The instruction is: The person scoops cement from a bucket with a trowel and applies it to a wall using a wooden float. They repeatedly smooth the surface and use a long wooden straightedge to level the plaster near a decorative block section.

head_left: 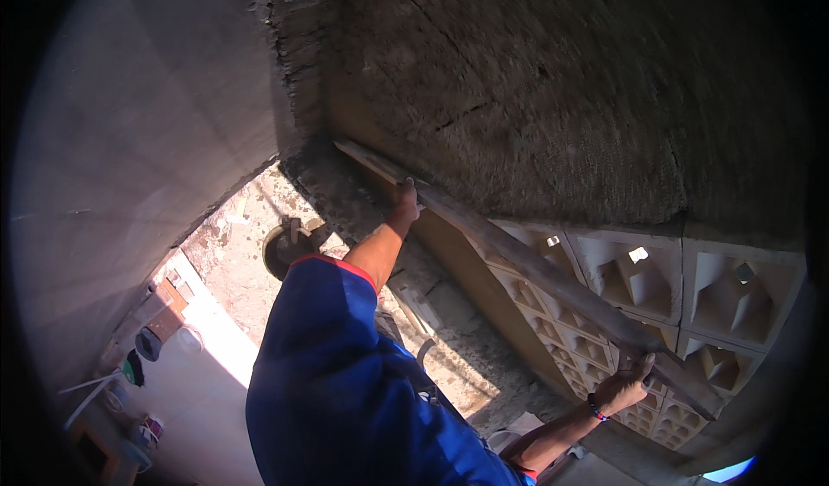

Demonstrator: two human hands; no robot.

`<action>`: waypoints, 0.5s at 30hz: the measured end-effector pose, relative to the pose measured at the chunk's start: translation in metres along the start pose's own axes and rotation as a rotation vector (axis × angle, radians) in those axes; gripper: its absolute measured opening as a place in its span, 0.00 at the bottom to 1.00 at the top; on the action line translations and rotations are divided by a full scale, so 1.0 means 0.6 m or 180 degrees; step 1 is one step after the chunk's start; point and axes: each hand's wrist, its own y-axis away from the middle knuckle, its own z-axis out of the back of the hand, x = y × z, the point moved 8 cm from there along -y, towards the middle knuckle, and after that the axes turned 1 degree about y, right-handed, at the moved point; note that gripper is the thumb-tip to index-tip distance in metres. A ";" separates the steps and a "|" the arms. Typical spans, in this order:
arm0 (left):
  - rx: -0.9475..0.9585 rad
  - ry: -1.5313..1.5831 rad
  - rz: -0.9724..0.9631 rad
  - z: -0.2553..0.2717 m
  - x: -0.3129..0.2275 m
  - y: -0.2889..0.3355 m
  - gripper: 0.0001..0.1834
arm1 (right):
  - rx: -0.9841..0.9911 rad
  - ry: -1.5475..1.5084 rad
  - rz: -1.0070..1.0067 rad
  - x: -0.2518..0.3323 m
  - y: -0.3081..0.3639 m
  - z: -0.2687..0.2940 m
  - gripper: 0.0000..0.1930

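Observation:
A long greyish straightedge board [553, 277] runs at a slant from the wall corner down to the lower right. It lies along the lower part of the rough, damp-looking plastered wall [527, 97] and crosses in front of pale ventilation blocks [635, 274]. My left hand [407, 201] is closed round the board nearer its upper end. Close to the lower end, my right hand [623, 386], with a bracelet on the wrist, grips the same board. The far sides of both hands' fingers are partly hidden.
A smoother grey wall [147, 97] meets the plastered one at a corner on the left. On the mortar-spattered floor [233, 253] stands a dark round bucket [285, 249]. Slippers [148, 343], a brownish board [167, 309] and assorted household things lie at the lower left.

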 end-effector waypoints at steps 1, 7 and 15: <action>-0.0140 -0.0068 -0.0005 -0.005 0.000 0.004 0.28 | -0.0008 0.0012 -0.0007 -0.010 -0.004 0.005 0.26; -0.0049 -0.0131 0.0005 0.006 0.011 -0.022 0.31 | 0.0047 0.0126 -0.0275 -0.031 -0.021 -0.004 0.26; 0.0101 -0.0162 -0.0035 0.003 0.043 -0.056 0.33 | -0.0125 0.0186 -0.0559 -0.068 -0.041 0.006 0.24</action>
